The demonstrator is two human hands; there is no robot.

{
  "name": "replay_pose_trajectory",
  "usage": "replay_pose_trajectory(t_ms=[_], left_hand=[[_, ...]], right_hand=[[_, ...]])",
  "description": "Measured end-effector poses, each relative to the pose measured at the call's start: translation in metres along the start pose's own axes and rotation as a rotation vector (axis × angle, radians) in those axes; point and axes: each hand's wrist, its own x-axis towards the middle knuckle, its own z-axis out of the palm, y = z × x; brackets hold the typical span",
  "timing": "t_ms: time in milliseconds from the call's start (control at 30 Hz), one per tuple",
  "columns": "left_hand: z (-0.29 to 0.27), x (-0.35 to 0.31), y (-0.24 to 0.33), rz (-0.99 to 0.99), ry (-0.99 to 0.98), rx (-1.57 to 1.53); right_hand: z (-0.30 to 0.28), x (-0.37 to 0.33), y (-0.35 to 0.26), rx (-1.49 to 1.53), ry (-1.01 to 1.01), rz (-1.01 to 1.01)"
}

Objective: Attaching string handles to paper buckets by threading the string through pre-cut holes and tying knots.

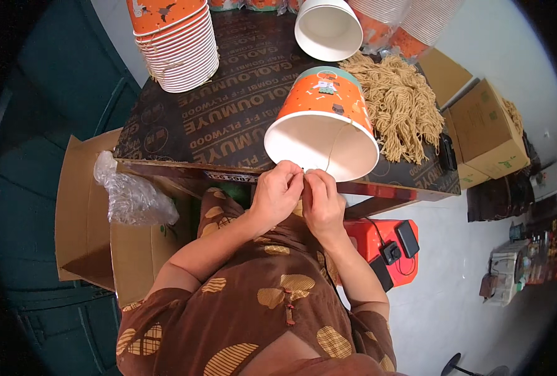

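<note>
An orange paper bucket (325, 100) with a green base band and printed cartoon figures lies tipped on the table, its white mouth facing me. A thin tan string (332, 145) runs across its inside down to my fingers. Just below the near rim, my left hand (278, 195) and my right hand (324, 203) meet fingertip to fingertip, both closed in a pinch on the string. The string's end is hidden between the fingers. Right behind the bucket, a bundle of tan strings (394, 103) is heaped on the table.
The dark printed plywood table (228, 94) carries a stack of orange buckets (175, 53) at left, a white bucket (328, 31) and wrapped stacks (410, 28). A cardboard box (84, 213) with clear plastic (134, 194) stands left; a red stool (366, 238) holds black devices (407, 238).
</note>
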Motion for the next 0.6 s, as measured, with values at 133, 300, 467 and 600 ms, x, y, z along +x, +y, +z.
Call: replay_pose_trajectory(t_ms=[133, 300, 467, 600], left_hand=[[-0.001, 0.000, 0.003, -0.072, 0.038, 0.010], [-0.006, -0.001, 0.007, -0.058, -0.045, -0.023], [-0.009, -0.004, 0.016, -0.172, -0.103, -0.142], [-0.008, -0.004, 0.015, -0.165, -0.097, -0.103]], right_hand=[[0.004, 0.002, 0.003, -0.042, 0.027, -0.071], [0.007, 0.003, 0.004, -0.010, 0.039, -0.063], [0.005, 0.005, 0.003, -0.005, 0.034, -0.038], [0.005, 0.007, -0.001, 0.009, 0.041, -0.012]])
